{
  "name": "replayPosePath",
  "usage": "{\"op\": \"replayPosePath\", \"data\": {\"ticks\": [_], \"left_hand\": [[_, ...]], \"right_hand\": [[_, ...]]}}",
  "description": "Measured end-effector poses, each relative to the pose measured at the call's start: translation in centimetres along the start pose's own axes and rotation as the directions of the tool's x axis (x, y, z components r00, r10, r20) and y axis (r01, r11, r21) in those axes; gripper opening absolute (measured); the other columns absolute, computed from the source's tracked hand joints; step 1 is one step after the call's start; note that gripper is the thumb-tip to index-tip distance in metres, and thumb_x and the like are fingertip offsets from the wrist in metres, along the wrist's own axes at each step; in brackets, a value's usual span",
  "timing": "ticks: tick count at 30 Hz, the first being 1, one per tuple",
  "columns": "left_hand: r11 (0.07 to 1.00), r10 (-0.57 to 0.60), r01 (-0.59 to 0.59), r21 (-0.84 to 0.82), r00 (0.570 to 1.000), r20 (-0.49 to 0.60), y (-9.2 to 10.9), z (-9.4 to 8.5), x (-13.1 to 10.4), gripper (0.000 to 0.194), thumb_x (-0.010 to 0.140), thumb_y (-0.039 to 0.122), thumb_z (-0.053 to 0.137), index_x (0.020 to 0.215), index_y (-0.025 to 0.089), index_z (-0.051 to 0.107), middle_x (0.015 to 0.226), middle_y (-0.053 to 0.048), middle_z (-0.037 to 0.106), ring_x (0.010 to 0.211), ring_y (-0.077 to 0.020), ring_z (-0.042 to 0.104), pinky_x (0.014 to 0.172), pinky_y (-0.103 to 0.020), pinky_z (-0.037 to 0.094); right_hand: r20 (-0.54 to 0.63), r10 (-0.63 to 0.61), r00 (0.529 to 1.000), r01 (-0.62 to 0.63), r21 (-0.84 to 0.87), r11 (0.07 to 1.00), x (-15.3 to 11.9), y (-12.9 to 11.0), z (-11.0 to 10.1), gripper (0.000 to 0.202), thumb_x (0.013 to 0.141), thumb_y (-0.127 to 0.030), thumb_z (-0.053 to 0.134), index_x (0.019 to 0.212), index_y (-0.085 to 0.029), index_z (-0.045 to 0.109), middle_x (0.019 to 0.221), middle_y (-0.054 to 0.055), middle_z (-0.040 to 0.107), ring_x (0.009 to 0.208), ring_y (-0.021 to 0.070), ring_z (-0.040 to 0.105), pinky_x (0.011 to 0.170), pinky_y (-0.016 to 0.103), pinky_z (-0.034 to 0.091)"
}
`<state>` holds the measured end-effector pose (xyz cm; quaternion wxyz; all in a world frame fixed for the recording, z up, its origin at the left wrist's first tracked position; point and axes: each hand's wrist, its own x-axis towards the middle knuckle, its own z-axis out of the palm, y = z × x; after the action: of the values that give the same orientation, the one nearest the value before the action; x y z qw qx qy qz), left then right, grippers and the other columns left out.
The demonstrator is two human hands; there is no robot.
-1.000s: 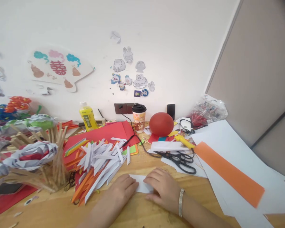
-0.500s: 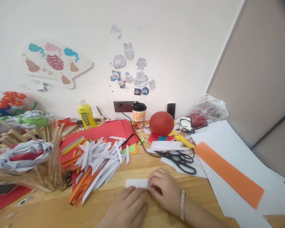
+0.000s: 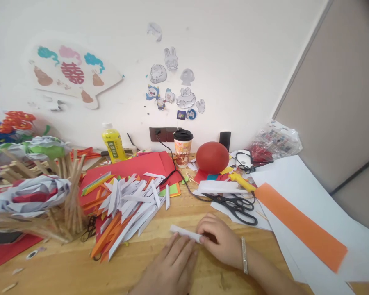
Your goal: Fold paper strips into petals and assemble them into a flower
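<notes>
A narrow folded white paper strip [image 3: 181, 231] lies on the wooden table [image 3: 221, 282] in front of me, slanting down to the right. Along its near edge my left hand [image 3: 174, 262] rests with its fingers stretched out, fingertips touching the paper. My right hand [image 3: 218, 239] pinches the strip's right end between thumb and bent fingers. To the left is a heap of folded white paper strips [image 3: 135, 200], with folded orange strips [image 3: 106, 237] among them. Black-handled scissors [image 3: 241, 209] lie beyond my right hand.
A yellow glue gun [image 3: 242, 181], a red balloon [image 3: 212, 157], a lidded cup [image 3: 182, 151] and a yellow bottle [image 3: 113, 143] stand or lie toward the wall. White sheets [image 3: 283, 184] bear an orange strip [image 3: 301, 227] at right. Stick-and-paper crafts [image 3: 33, 196] crowd the left.
The white strip has gone from lying level and wider to narrower and slanted. Both hands have shifted slightly with it. The whole view has moved a little.
</notes>
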<state>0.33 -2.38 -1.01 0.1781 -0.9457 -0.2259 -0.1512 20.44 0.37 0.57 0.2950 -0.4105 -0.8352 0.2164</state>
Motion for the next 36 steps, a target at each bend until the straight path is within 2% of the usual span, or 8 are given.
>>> {"op": "replayPosePath", "data": {"ticks": [4,9,13,21,32,36], "left_hand": [[0.999,0.019,-0.019,-0.033,1.000,0.007,0.1,0.3,-0.2,0.043,0.080,0.015,0.046,0.123,0.015,0.049,0.123,-0.008,0.057,0.113,-0.0250,0.050,0.097,-0.039,0.041],[0.992,-0.056,0.069,-0.107,0.991,0.122,0.0,0.9,-0.9,0.057,0.078,0.027,0.053,0.131,0.012,0.040,0.133,-0.014,0.047,0.118,-0.0308,0.045,0.098,-0.045,0.039],[0.988,-0.050,0.074,-0.135,0.985,0.168,-0.1,0.4,-0.9,0.059,0.078,0.025,0.056,0.132,0.011,0.039,0.135,-0.016,0.045,0.120,-0.0319,0.043,0.098,-0.047,0.038],[0.970,-0.094,0.146,-0.196,0.963,0.252,0.0,-0.5,-0.6,0.057,0.080,0.024,0.056,0.133,0.016,0.038,0.139,-0.012,0.039,0.125,-0.0303,0.038,0.103,-0.046,0.034],[0.946,-0.097,0.166,-0.278,0.964,0.249,-0.4,-1.0,-0.4,0.058,0.081,0.024,0.055,0.135,0.015,0.036,0.141,-0.013,0.036,0.128,-0.0314,0.034,0.104,-0.048,0.032],[0.946,-0.083,0.164,-0.281,0.957,0.277,-0.4,-1.2,-0.3,0.061,0.081,0.024,0.054,0.138,0.015,0.031,0.141,-0.013,0.035,0.128,-0.0308,0.034,0.104,-0.047,0.033]], "right_hand": [[0.011,-0.039,0.999,0.039,-0.022,0.999,0.1,-0.2,0.1,0.017,0.079,-0.010,0.048,0.065,-0.018,0.052,0.072,0.002,0.058,0.075,0.0163,0.050,0.070,0.029,0.040],[-0.007,0.042,0.999,-0.043,-0.122,0.992,0.0,-0.1,0.5,0.014,0.078,-0.010,0.051,0.066,-0.018,0.053,0.072,0.001,0.056,0.074,0.0161,0.048,0.068,0.029,0.039],[-0.054,0.089,0.995,-0.098,-0.203,0.974,-0.3,0.0,0.7,0.007,0.076,-0.013,0.055,0.071,-0.018,0.054,0.081,0.003,0.055,0.079,0.0173,0.048,0.071,0.032,0.037],[-0.064,0.108,0.992,-0.119,-0.186,0.975,-0.3,0.3,1.3,0.012,0.075,-0.007,0.054,0.069,-0.017,0.050,0.077,0.003,0.054,0.077,0.0176,0.049,0.069,0.031,0.039],[-0.059,0.114,0.992,-0.125,-0.235,0.964,-0.5,0.3,1.6,0.013,0.078,-0.007,0.050,0.070,-0.017,0.050,0.078,0.003,0.054,0.077,0.0181,0.049,0.068,0.031,0.039],[-0.057,0.164,0.985,-0.173,-0.265,0.949,-0.3,0.0,1.8,0.006,0.078,-0.017,0.057,0.076,-0.018,0.051,0.082,0.003,0.054,0.079,0.0190,0.047,0.070,0.032,0.037]]}}
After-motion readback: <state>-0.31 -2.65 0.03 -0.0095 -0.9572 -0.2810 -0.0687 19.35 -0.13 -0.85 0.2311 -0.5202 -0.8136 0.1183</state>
